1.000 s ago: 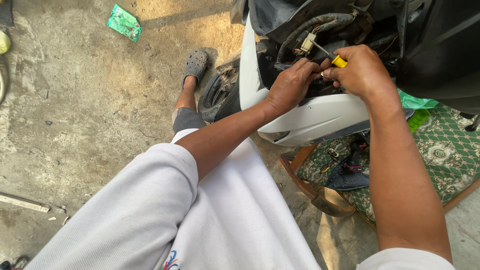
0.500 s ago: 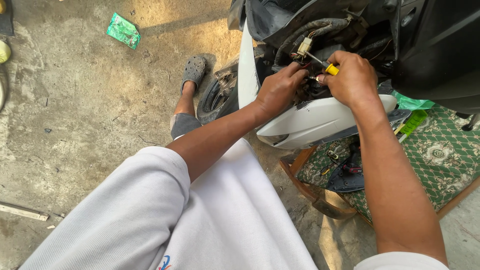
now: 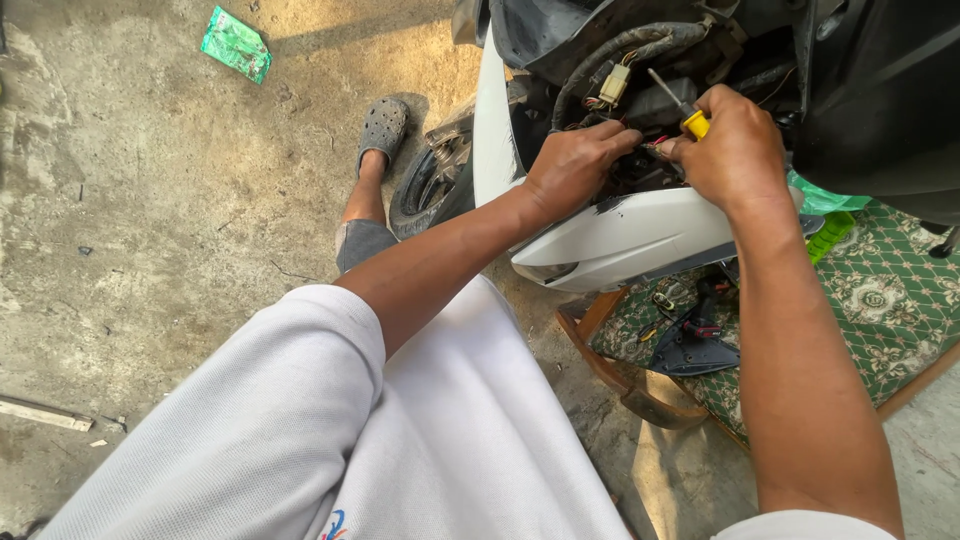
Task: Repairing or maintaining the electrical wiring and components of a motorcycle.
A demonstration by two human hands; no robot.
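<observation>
Far left: green wrapper [image 3: 236,43] on concrete floor [image 3: 150,220]. Centre: left hand [image 3: 575,165] pinching wires [image 3: 640,150] inside opened scooter [image 3: 620,235]. Right: right hand [image 3: 735,150] clenched round yellow-handled screwdriver [image 3: 690,118], tip up. Green patterned mat [image 3: 880,290] near right.

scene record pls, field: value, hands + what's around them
left hand: fingertips in the wiring inside the opened scooter front, nothing clearly gripped
right hand: closed around a yellow-handled screwdriver, shaft pointing up-left
white panel: just below both hands
patterned mat: under the scooter, small tools lying on it
grey clog: on the foot by the front tyre
green packet: on concrete floor, far from the hands
</observation>
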